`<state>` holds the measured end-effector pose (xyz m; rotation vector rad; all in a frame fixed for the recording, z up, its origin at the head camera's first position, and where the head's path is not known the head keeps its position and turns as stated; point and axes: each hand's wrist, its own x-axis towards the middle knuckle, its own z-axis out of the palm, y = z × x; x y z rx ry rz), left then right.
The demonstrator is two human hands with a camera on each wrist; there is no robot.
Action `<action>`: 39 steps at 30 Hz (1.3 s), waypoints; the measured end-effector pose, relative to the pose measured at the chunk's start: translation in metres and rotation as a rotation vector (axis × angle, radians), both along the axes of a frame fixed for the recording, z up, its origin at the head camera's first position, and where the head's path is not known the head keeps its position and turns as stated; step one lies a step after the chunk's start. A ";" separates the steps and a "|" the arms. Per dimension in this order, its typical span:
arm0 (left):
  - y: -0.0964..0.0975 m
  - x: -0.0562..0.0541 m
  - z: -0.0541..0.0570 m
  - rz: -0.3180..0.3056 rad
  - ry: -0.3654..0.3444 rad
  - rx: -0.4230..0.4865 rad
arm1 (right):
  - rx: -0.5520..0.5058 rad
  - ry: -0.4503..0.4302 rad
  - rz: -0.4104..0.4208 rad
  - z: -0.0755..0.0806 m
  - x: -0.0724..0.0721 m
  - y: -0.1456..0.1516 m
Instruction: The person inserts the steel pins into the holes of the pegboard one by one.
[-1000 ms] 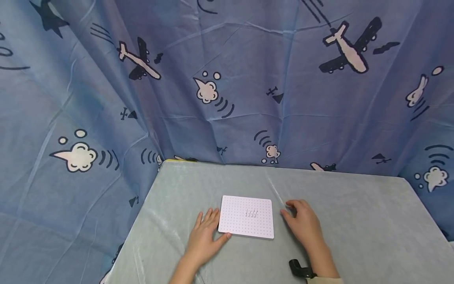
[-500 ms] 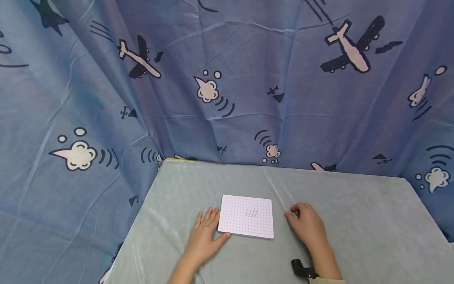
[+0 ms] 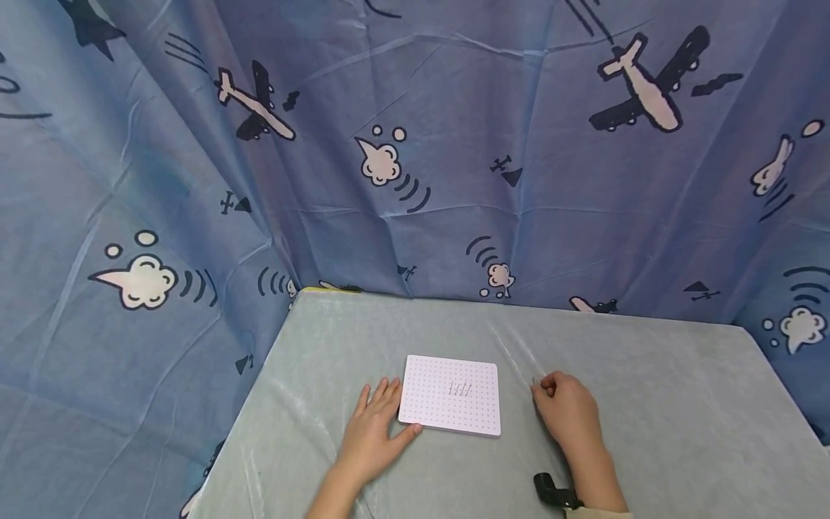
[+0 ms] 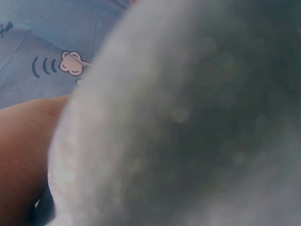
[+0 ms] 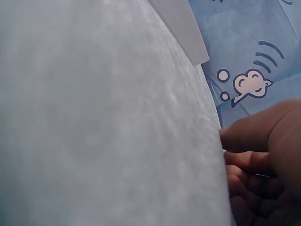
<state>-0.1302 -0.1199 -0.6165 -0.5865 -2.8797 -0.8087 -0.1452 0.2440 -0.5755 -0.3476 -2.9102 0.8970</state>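
Observation:
A white pegboard (image 3: 449, 411) dotted with rows of small holes lies on the table, and several thin pins (image 3: 460, 389) stand in a short row right of its middle. Spread fingers of my left hand (image 3: 372, 440) rest along the board's left edge, the thumb at its lower left corner. Right of the board, my right hand (image 3: 569, 412) has its thumb and forefinger together, pinching a tiny thin pin (image 3: 534, 382) whose tip just shows. The right wrist view has the curled fingers (image 5: 249, 162) partly hidden behind the blurred cloth.
A pale grey-green cloth covers the table (image 3: 674, 411). Blue curtains (image 3: 441, 158) printed with planes and clouds hang behind it and at its sides. A black wrist mount (image 3: 551, 491) sits at my right wrist. Blurred cloth fills most of the left wrist view.
My right hand has shifted slightly right, away from the board, and its fingers have drawn together; the pin's tip now shows at them. The left hand stays at the board.

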 end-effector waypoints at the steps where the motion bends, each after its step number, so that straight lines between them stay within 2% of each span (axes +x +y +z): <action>1: 0.000 0.000 0.000 0.001 -0.003 0.000 | 0.004 0.001 0.002 0.000 0.000 0.000; 7: 0.000 -0.001 0.000 0.000 -0.011 -0.005 | 0.042 0.014 0.020 0.001 0.001 0.000; 14: -0.001 -0.001 -0.001 -0.009 0.029 -0.006 | 0.076 0.009 0.051 0.002 0.001 -0.002; 19: -0.001 -0.001 -0.001 -0.005 -0.009 -0.013 | 0.073 0.013 0.043 0.001 0.002 -0.003; 29: 0.000 -0.001 0.000 0.000 -0.021 -0.016 | 0.005 0.026 0.006 -0.001 0.002 -0.003; 39: -0.001 0.000 0.000 -0.002 -0.011 -0.016 | -0.073 0.086 -0.045 -0.002 0.002 -0.002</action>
